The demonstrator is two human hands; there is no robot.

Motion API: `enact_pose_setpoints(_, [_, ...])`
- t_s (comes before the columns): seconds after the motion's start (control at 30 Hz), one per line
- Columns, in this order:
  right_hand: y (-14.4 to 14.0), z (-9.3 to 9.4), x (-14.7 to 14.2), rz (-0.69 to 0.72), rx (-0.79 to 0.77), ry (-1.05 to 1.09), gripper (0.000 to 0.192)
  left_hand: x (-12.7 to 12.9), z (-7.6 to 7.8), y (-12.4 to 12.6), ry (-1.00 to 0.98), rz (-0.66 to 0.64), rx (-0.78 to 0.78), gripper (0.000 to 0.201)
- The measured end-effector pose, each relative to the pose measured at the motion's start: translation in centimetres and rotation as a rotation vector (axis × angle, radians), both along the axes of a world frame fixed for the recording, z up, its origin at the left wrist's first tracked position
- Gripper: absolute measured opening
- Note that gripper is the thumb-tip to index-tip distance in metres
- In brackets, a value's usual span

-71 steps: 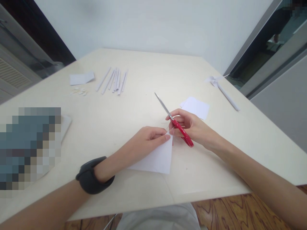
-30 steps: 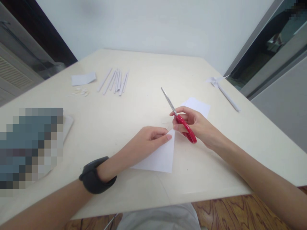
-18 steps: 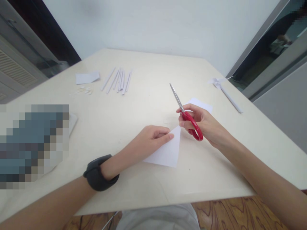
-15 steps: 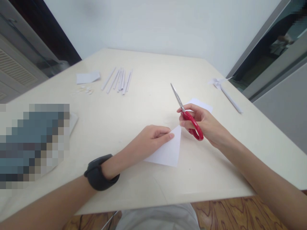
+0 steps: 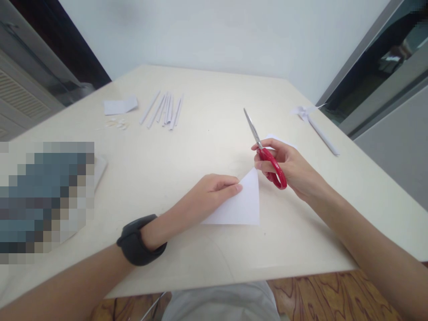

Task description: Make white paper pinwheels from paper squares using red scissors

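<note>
A white sheet of paper [image 5: 242, 207] is pinched between the thumb and fingers of my left hand [image 5: 214, 191], which wears a black band at the wrist. My right hand [image 5: 284, 165] holds red-handled scissors [image 5: 272, 167], blades pointing up and away, closed together. The paper's top corner meets the fingertips of my right hand; whether they grip it I cannot tell. Behind that hand another white piece of paper [image 5: 276, 138] lies on the table, mostly hidden.
Several rolled paper sticks [image 5: 167, 109] lie at the back left, beside a folded paper [image 5: 120, 106] and small pale bits [image 5: 117, 123]. A paper pinwheel on a rolled stick [image 5: 323, 133] rests near the right edge. Something blurred out [image 5: 43, 200] occupies the left side.
My right hand with the scissors has shifted slightly right and up. The paper's free edge has swung to the right, while my left hand stays nearly in place.
</note>
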State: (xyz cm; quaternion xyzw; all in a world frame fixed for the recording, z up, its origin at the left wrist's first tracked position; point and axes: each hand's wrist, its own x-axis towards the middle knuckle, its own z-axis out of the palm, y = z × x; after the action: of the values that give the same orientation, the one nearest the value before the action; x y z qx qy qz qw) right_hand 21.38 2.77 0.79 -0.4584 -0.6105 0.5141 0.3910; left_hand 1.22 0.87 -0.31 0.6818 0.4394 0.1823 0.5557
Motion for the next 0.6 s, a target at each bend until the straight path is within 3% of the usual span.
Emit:
enact_pose_setpoints(0.23, [0.26, 0.02, 0.17, -0.037, -0.012, 0.023, 0.022, -0.24, 0.02, 0.27, -0.006, -0.017, 0.060, 0.033])
enact_pose_setpoints(0.6, [-0.13, -0.27, -0.48, 0.020, -0.164, 0.109, 0.029, -0.20, 0.07, 0.27, 0.006, 0.078, 0.062, 0.032])
